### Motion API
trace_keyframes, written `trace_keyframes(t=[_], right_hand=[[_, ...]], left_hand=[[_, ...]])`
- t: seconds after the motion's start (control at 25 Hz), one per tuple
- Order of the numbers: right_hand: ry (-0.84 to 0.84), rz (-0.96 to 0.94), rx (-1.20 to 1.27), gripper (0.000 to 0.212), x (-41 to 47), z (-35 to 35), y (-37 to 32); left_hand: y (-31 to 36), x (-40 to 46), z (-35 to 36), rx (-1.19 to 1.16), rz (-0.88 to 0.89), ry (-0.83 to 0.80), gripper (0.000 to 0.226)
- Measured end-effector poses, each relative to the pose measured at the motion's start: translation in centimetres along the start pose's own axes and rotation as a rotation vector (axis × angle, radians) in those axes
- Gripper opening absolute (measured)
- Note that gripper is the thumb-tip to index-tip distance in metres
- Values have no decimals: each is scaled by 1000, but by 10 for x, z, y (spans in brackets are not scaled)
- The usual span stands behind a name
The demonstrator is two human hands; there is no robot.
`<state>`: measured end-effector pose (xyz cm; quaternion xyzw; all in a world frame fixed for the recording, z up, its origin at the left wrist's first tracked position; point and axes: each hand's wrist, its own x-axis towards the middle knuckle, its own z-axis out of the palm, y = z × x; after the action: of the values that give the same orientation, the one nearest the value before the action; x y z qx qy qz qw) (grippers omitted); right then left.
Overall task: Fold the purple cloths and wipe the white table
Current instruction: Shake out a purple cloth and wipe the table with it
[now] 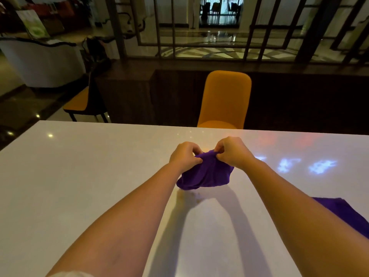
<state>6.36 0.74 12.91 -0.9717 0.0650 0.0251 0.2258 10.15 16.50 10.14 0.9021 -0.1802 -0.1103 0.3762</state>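
A purple cloth (205, 172) hangs bunched just above the white table (79, 176), near its middle. My left hand (184, 155) pinches its top edge on the left, and my right hand (232, 152) pinches the same edge on the right, the two hands close together. The cloth's lower part droops toward the tabletop and casts a shadow there. A second purple cloth (347, 212) lies flat on the table at the right, partly hidden behind my right forearm.
An orange chair (225, 98) stands at the table's far edge, straight ahead. Another orange chair (79, 102) stands off the far left corner. A dark wooden partition with bars runs behind them. Light patches reflect on the table at the right.
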Motion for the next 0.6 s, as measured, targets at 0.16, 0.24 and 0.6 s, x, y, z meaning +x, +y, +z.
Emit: trace_keyframes(t=[0.16,0.24,0.6], right_hand=[[-112,47,25,14,3,48,19],[-141,53,44,13,4,79,32],[71,199,-79,66,-13,173,22]], left_hand=[[-38,4,31,29,-50,-72,11],[-61,3,51,75,-86,-92,14],[-153,-32,35,122,32,71,57]])
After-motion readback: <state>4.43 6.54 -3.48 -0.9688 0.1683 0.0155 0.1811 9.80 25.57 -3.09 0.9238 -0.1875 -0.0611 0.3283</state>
